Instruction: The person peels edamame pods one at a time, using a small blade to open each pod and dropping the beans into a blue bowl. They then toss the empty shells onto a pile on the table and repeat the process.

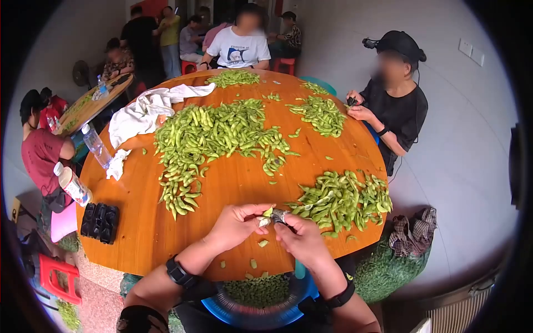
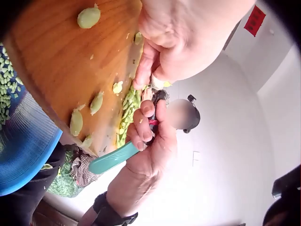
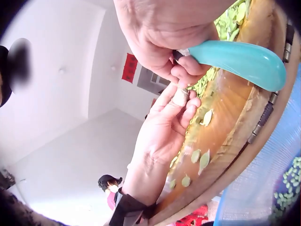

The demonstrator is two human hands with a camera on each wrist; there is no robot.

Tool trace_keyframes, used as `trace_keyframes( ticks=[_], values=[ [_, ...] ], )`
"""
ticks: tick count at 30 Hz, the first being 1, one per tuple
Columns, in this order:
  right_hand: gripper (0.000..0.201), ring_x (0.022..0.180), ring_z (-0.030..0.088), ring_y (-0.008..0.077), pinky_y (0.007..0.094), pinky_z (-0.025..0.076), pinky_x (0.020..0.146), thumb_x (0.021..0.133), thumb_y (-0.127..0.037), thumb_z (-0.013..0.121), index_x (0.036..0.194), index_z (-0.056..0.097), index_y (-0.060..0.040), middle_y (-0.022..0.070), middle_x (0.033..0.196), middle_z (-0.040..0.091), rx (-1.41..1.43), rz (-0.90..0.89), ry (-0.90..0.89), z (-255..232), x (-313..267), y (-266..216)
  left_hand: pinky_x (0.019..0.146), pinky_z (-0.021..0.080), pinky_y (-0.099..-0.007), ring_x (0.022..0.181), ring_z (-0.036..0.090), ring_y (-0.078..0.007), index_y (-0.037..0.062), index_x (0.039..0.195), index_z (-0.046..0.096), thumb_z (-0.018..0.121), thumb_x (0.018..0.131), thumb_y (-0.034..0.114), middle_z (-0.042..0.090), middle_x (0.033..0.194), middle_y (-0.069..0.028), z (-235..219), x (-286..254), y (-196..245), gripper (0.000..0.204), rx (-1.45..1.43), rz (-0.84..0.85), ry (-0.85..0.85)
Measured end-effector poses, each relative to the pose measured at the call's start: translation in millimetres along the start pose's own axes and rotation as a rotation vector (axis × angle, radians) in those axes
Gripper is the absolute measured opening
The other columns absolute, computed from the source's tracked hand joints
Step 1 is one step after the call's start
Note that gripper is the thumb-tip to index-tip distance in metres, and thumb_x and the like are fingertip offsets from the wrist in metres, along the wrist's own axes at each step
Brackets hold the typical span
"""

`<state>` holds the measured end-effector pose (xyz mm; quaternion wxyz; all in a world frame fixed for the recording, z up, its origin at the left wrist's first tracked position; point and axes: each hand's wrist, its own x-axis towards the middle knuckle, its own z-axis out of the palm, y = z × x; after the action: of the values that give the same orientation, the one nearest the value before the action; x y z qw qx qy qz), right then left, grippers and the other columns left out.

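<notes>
Over the near table edge, my left hand [image 1: 236,226] pinches a green soybean pod [image 1: 268,212] between thumb and fingers. A white wrap [image 3: 180,97] covers the left thumb tip. My right hand [image 1: 304,241] meets it at the pod, its fingers curled round a tool with a smooth teal handle [image 3: 240,61]; the handle sticks out below the palm, and the tool's working end is hidden. Dark grey wrapping [image 1: 279,216] shows at the right thumb. Below the hands, a blue basket [image 1: 252,321] holds shelled beans [image 1: 256,291]. Several loose pods [image 2: 76,122] lie along the table edge.
On the round wooden table [image 1: 244,191] are a large pod heap [image 1: 208,130] and a nearer right heap [image 1: 344,202]. A white cloth [image 1: 141,116], bottles [image 1: 96,145] and a black tray [image 1: 100,223] stand left. A person in black [image 1: 397,105] sits at right.
</notes>
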<state>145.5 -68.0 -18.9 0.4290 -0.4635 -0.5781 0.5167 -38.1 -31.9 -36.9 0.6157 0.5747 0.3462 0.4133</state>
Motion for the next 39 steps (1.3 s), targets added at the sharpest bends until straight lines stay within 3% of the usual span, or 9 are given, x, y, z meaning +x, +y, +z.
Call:
trace_keyframes(
  ticks=[20, 22, 27, 29, 30, 32, 35, 38, 39],
  values=[
    [0.004, 0.047, 0.039, 0.003, 0.0193, 0.028, 0.039, 0.091, -0.013, 0.057, 0.089, 0.059, -0.0096, -0.0041, 0.067, 0.051, 0.641, 0.41, -0.131, -6, 9, -1, 0.07, 0.055, -0.0295, 0.077, 0.066, -0.0212, 0.0038, 0.123, 0.057, 0.059, 0.088, 0.007, 0.065, 0.088, -0.0101, -4, 0, 7, 0.036, -0.315, -0.183, -0.136],
    [0.004, 0.047, 0.041, 0.0026, 0.0187, 0.029, 0.039, 0.091, -0.012, 0.058, 0.089, 0.059, -0.0095, -0.0044, 0.067, 0.052, 0.562, 0.349, -0.064, -2, 9, -2, 0.067, 0.053, -0.0313, 0.077, 0.064, -0.0273, 0.0029, 0.12, 0.058, 0.06, 0.083, 0.003, 0.061, 0.088, -0.0131, 5, -2, 11, 0.037, 0.924, 0.451, 0.123],
    [0.007, 0.05, 0.043, 0.0013, 0.0171, 0.032, 0.041, 0.09, -0.008, 0.058, 0.095, 0.063, -0.0088, -0.0046, 0.068, 0.054, 0.426, 0.249, 0.033, 13, 5, -6, 0.064, 0.052, -0.037, 0.074, 0.06, -0.0344, 0.0025, 0.117, 0.055, 0.059, 0.079, 0.001, 0.058, 0.089, -0.0165, 12, -10, 13, 0.038, 1.096, 0.462, 0.212],
    [0.006, 0.048, 0.042, 0.0015, 0.0173, 0.029, 0.039, 0.09, -0.009, 0.057, 0.093, 0.062, -0.0083, -0.0038, 0.067, 0.053, 0.41, 0.247, 0.049, 19, 5, -11, 0.057, 0.052, -0.0354, 0.066, 0.063, -0.0263, 0.0003, 0.112, 0.053, 0.056, 0.085, 0.007, 0.059, 0.085, -0.0131, 4, -7, 4, 0.028, 1.104, 0.534, 0.207],
    [0.005, 0.045, 0.04, 0.0017, 0.0175, 0.027, 0.037, 0.09, -0.009, 0.057, 0.091, 0.062, -0.0078, -0.0029, 0.065, 0.053, 0.398, 0.245, 0.074, 22, 4, -12, 0.057, 0.052, -0.0354, 0.066, 0.063, -0.0263, 0.0003, 0.112, 0.053, 0.056, 0.085, 0.007, 0.059, 0.085, -0.0131, 5, -8, 7, 0.028, 1.107, 0.528, 0.213],
    [0.006, 0.046, 0.04, 0.0017, 0.0174, 0.027, 0.038, 0.09, -0.009, 0.057, 0.092, 0.062, -0.0078, -0.0033, 0.065, 0.053, 0.391, 0.251, 0.059, 19, 6, -7, 0.053, 0.05, -0.03, 0.064, 0.062, -0.0153, -0.0001, 0.114, 0.05, 0.05, 0.09, 0.008, 0.058, 0.077, -0.0088, 11, -9, 18, 0.025, 0.428, -0.036, 0.137],
    [0.008, 0.046, 0.04, 0.0015, 0.0173, 0.028, 0.039, 0.09, -0.008, 0.057, 0.095, 0.063, -0.0079, -0.004, 0.065, 0.053, 0.318, 0.215, 0.052, 17, 5, -7, 0.052, 0.047, -0.0227, 0.066, 0.06, -0.0066, 0.0034, 0.113, 0.052, 0.047, 0.095, 0.012, 0.061, 0.078, -0.0055, 3, -1, 2, 0.021, -0.011, -0.093, 0.049],
    [0.011, 0.053, 0.043, 0.0024, 0.0185, 0.034, 0.046, 0.089, -0.006, 0.057, 0.098, 0.064, -0.0063, -0.004, 0.068, 0.054, 0.184, 0.147, 0.077, 17, 3, -3, 0.054, 0.048, -0.0281, 0.066, 0.061, -0.0127, 0.0035, 0.113, 0.05, 0.051, 0.093, 0.012, 0.061, 0.079, -0.0083, 11, -7, 16, 0.022, 0.336, -0.095, 0.054],
    [0.014, 0.059, 0.046, 0.0035, 0.0196, 0.039, 0.053, 0.088, -0.004, 0.057, 0.1, 0.064, -0.0047, -0.0037, 0.07, 0.055, 0.112, 0.118, 0.102, 16, 2, -1, 0.059, 0.049, -0.0374, 0.068, 0.064, -0.0259, 0.0036, 0.113, 0.048, 0.053, 0.09, 0.01, 0.061, 0.08, -0.0148, 13, -6, 8, 0.025, 0.689, 0.329, 0.097]
  ],
)
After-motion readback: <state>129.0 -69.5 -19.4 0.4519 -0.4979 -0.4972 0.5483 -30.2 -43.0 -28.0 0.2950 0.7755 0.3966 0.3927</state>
